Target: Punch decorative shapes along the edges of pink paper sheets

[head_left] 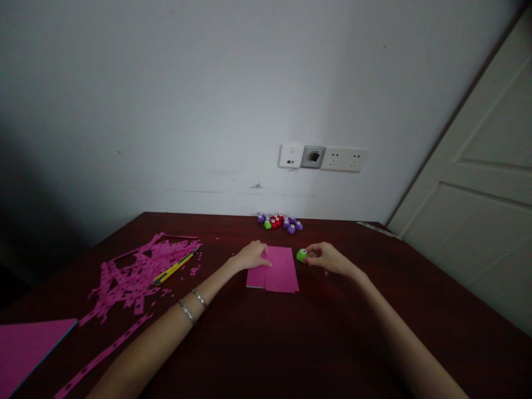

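Pink paper (pixel 281 269) lies in the middle of the dark table, with one piece overlapping another and their lower edges uneven. My left hand (pixel 251 256) rests over its left side, thumb and fingers apart and touching the sheet. Just right of the paper, my right hand (pixel 326 259) pinches a small green craft punch (pixel 301 255) with a white round top between thumb and fingertips. The punch stands on or just above the table; I cannot tell which. My right palm faces mostly away from view.
Several purple, red and green punches (pixel 275 222) stand by the wall. On the left lies a heap of punched pink strips (pixel 141 271) with a yellow utility knife (pixel 175 267). A larger pink sheet (pixel 29 349) is at lower left. Wall sockets (pixel 343 159) sit above the table.
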Tool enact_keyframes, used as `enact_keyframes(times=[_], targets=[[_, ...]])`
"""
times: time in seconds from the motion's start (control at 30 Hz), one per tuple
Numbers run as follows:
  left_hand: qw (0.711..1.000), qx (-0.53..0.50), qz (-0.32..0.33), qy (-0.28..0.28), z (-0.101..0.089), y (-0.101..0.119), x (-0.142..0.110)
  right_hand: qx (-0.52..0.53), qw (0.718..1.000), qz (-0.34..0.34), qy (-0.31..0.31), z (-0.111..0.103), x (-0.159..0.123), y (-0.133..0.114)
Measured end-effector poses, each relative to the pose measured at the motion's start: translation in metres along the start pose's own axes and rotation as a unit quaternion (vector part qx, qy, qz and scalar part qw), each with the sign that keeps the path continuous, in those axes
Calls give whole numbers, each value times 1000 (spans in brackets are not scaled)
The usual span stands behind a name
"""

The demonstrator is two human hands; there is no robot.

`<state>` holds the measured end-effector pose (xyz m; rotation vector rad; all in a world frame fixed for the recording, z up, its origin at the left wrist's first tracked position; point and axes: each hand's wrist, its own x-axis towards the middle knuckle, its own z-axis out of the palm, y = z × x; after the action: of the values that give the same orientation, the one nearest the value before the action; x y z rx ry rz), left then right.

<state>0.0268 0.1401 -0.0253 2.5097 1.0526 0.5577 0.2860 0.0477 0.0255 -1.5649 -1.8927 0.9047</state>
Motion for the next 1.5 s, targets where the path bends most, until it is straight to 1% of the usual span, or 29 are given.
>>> enact_keyframes(times=[0.13, 0.27, 0.4, 0.5, 0.63, 0.73, 0.8, 0.9, 0.97, 1.03, 1.17, 1.37, 1.5], targets=[[999, 14, 3, -36, 2, -2, 1, -7, 999, -8, -43, 2, -1, -3], [998, 17, -3, -64, 1, 0, 2, -21, 997, -1, -75, 2, -1, -6], [998, 8, -5, -62, 2, 0, 2, -25, 996, 7, -82, 3, -1, -7], [999, 2, -9, -46, 3, 0, 3, -27, 996, 7, -85, 4, 0, -7], [1000, -5, -6, -23, 3, 2, 3, -33, 996, 9, -84, 6, 0, -5], [999, -37, -27, -17, 1, 6, 4, -35, 997, 5, -76, 8, 1, -4], [994, -91, -55, -25, 0, 9, 5, -35, 997, 4, -67, 10, 2, -3], [975, -197, -99, -35, -4, 12, 7, -37, 998, 6, -54, 11, 2, -3], [960, -253, -114, -35, -8, 14, 7, -38, 998, 2, -48, 12, 2, -2], [950, -286, -117, -35, -11, 15, 7, -38, 998, -4, -42, 12, 3, -1], [942, -308, -125, -37, -15, 16, 6, -41, 999, -6, -26, 15, 4, 3], [941, -314, -113, -49, -14, 17, 5, -39, 999, -2, -20, 19, 6, 3], [940, -315, -117, -53, -15, 16, 5, -42, 999, -8, -13, 20, 6, 3]])
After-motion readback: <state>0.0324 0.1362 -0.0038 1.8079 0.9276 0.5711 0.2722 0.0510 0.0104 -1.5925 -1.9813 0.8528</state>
